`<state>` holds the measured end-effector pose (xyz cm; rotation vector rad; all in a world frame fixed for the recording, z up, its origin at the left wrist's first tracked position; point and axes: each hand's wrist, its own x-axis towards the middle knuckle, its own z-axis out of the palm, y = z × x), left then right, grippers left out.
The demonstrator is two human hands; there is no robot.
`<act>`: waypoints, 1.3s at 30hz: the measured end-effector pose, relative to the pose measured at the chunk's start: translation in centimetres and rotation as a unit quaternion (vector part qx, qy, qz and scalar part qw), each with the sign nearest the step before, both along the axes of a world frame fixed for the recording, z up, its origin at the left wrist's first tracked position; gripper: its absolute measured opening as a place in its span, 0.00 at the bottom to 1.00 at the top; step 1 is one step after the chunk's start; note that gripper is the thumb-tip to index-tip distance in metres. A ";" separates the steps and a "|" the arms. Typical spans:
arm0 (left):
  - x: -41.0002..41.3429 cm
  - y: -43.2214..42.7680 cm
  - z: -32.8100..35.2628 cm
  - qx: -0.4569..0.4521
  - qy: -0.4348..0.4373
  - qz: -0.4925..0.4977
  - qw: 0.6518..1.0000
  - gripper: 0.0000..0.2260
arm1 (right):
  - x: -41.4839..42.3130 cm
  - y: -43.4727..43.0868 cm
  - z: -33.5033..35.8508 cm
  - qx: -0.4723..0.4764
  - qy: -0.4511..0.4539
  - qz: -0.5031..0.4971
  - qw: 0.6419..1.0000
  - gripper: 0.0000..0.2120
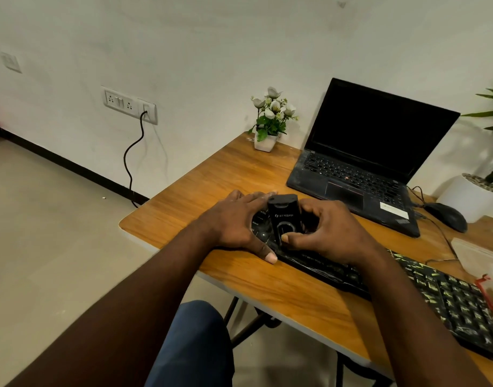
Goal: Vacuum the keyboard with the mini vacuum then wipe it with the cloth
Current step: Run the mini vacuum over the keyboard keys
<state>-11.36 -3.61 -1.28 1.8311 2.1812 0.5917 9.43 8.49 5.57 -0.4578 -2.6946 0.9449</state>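
Head view: the right grip [331, 233] curls round the vacuum [284, 216], thumb on its front, holding it upright on the keyboard [449, 300] (at its left end). Just left of it, the left grip [237, 224] rests flat on that end, fingers straight, thumb touching the table [211, 177]. Beyond the right grip stands a laptop [365, 152], lid up.

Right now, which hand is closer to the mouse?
Right. The right hand grips the mini vacuum on the keyboard, left of the mouse; the left hand rests beyond it, farther from the mouse.
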 end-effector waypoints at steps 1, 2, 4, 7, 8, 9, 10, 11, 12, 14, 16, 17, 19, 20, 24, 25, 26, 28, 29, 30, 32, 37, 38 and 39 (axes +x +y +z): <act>0.0 0.0 0.0 -0.001 0.003 0.001 1.000 0.61 | 0.0 -0.2 0.0 -0.008 -0.009 0.016 1.000 0.17; -0.1 0.0 0.0 -0.001 0.002 0.001 1.000 0.60 | 0.0 -0.5 -0.1 -0.014 -0.006 0.022 1.000 0.18; -0.1 0.0 0.1 0.001 -0.004 -0.006 1.000 0.57 | -0.1 -1.1 -0.2 -0.006 0.025 -0.001 1.000 0.21; 0.0 0.0 0.0 -0.003 0.001 -0.001 1.000 0.61 | -0.3 -1.9 -0.4 0.032 0.027 0.004 0.999 0.20; 0.0 0.0 0.1 -0.006 0.002 0.005 1.000 0.63 | -0.1 -2.2 -0.4 0.059 0.017 0.017 0.998 0.19; 0.1 -0.1 0.1 -0.007 0.002 0.009 1.000 0.63 | 0.2 -2.5 -0.3 0.098 0.008 0.022 0.995 0.18; 0.1 -0.1 0.1 -0.006 0.002 0.012 1.000 0.63 | 0.7 -2.6 -0.4 0.137 0.000 0.017 0.990 0.18; 0.2 -0.2 0.2 -0.006 0.003 0.012 1.000 0.63 | 1.4 -2.6 -0.5 0.167 -0.006 0.007 0.986 0.19; 0.2 -0.2 0.2 -0.006 0.003 0.012 1.000 0.63 | 2.4 -2.6 -0.7 0.185 -0.007 -0.004 0.983 0.20; 0.2 -0.2 0.3 -0.008 0.002 0.011 1.000 0.62 | 4.7 -2.2 -1.4 0.197 0.002 -0.027 0.980 0.19; 0.1 -0.1 0.2 -0.007 0.006 0.011 1.000 0.62 | 7.0 -1.8 -1.9 0.205 0.025 -0.060 0.977 0.19; 0.1 -0.1 0.2 -0.006 0.006 0.012 1.000 0.62 | 7.9 -1.7 -2.2 0.207 0.032 -0.080 0.974 0.20; 0.1 -0.1 0.1 -0.006 0.003 0.011 1.000 0.62 | 8.5 -2.2 -2.9 0.213 0.047 -0.108 0.970 0.21; 0.1 -0.1 0.1 -0.007 0.003 0.010 1.000 0.62 | 8.3 -2.7 -3.4 0.220 0.062 -0.112 0.967 0.20; 0.4 -0.2 0.3 -0.012 0.015 0.010 1.000 0.61 | 4.7 -5.0 -4.5 0.227 0.114 -0.105 0.961 0.15; 0.5 -0.3 0.3 -0.013 0.021 0.012 1.000 0.61 | 3.6 -5.4 -4.6 0.226 0.123 -0.105 0.960 0.15; 0.5 -0.3 0.4 -0.015 0.026 0.012 0.999 0.61 | 2.6 -5.7 -4.7 0.228 0.131 -0.108 0.959 0.15; 0.5 -0.2 0.6 -0.015 0.031 0.010 0.999 0.60 | 1.2 -6.1 -4.9 0.228 0.140 -0.112 0.957 0.15; 0.4 -0.3 0.6 -0.015 0.032 0.008 0.999 0.60 | 0.9 -6.2 -5.0 0.225 0.146 -0.112 0.957 0.15; 0.4 -0.3 0.5 -0.014 0.031 0.007 0.999 0.60 | 0.9 -6.2 -5.0 0.219 0.152 -0.110 0.958 0.15; 0.3 -0.3 0.5 -0.013 0.025 0.008 1.000 0.60 | 2.0 -6.1 -5.1 0.201 0.159 -0.106 0.961 0.14; 0.1 -0.3 0.3 -0.008 0.004 0.013 1.000 0.61 | 7.3 -5.2 -5.3 0.178 0.162 -0.151 0.959 0.20; 0.2 -0.3 0.2 -0.006 0.005 0.012 1.000 0.61 | 8.3 -5.1 -5.2 0.171 0.167 -0.168 0.956 0.21; 0.2 -0.3 0.2 -0.005 0.007 0.011 1.000 0.60 | 9.0 -5.0 -5.2 0.163 0.175 -0.185 0.953 0.21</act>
